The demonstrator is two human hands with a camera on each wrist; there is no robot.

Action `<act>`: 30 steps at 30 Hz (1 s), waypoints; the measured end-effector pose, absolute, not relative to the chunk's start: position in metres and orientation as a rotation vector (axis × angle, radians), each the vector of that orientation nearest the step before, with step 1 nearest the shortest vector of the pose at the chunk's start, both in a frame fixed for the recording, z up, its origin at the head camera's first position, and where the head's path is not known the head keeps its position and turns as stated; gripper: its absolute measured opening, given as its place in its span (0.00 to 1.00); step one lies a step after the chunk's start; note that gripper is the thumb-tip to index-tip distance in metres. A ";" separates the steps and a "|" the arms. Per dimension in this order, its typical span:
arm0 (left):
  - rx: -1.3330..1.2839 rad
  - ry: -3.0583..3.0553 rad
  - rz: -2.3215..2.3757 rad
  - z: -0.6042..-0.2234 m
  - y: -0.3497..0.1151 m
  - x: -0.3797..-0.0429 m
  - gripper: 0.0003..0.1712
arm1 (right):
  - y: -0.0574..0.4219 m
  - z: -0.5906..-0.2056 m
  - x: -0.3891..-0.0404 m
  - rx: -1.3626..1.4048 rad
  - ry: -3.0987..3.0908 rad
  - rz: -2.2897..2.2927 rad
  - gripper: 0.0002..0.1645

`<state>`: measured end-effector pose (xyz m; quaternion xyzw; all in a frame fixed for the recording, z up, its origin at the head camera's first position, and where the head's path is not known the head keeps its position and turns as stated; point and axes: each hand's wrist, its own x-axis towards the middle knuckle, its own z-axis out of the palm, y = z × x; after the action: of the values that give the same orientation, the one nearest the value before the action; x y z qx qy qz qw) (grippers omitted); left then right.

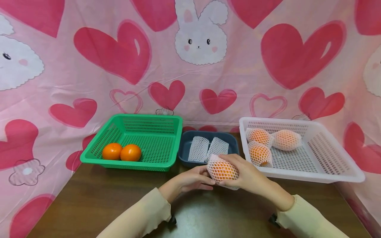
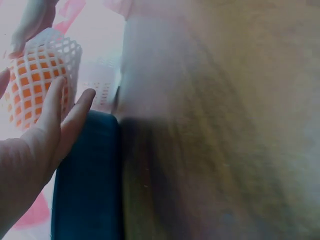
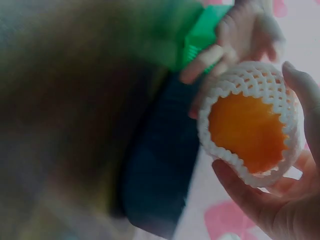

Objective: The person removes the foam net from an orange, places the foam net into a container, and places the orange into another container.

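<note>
An orange in a white foam net sleeve [image 1: 224,172] is held in front of the small blue tray. My right hand [image 1: 248,173] grips it from the right, thumb and fingers round the net. At its left side is my left hand [image 1: 191,178], its fingers fairly straight and at or very near the net. In the right wrist view the sleeve's open end bares the orange [image 3: 247,131]. Two flat foam nets [image 1: 198,148] lie in the blue tray [image 1: 184,140], partly behind the hands.
On the left, a green basket [image 1: 160,164] holds two bare oranges [image 1: 131,152]. A white basket [image 1: 321,177] on the right holds several netted oranges [image 1: 259,154]. Behind the brown table [image 1: 119,198] hangs a pink cloth with hearts [image 1: 119,49].
</note>
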<state>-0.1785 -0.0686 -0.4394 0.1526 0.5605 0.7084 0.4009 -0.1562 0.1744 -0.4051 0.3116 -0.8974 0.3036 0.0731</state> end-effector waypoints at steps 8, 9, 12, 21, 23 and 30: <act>0.298 1.453 1.801 -0.444 -0.078 -0.175 0.24 | 0.162 -0.429 -0.150 0.941 -2.724 0.891 0.49; 0.289 1.466 1.799 -0.444 -0.078 -0.174 0.23 | 0.160 -0.432 -0.149 0.948 -2.726 0.892 0.49; 0.261 1.504 1.790 -0.445 -0.080 -0.174 0.24 | 0.155 -0.438 -0.149 0.966 -2.712 0.907 0.49; 0.266 1.631 1.727 -0.448 -0.090 -0.177 0.26 | 0.144 -0.451 -0.147 1.028 -2.670 0.993 0.46; 0.270 1.657 1.715 -0.448 -0.093 -0.177 0.26 | 0.143 -0.452 -0.146 1.042 -2.662 0.995 0.46; 0.244 1.706 1.706 -0.448 -0.105 -0.177 0.28 | 0.142 -0.456 -0.145 1.103 -2.632 0.964 0.44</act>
<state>-0.1771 -0.1047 -0.4481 0.0943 0.6588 0.6589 0.3506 -0.1452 0.1416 -0.4560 0.3656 -0.8719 0.3194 0.0647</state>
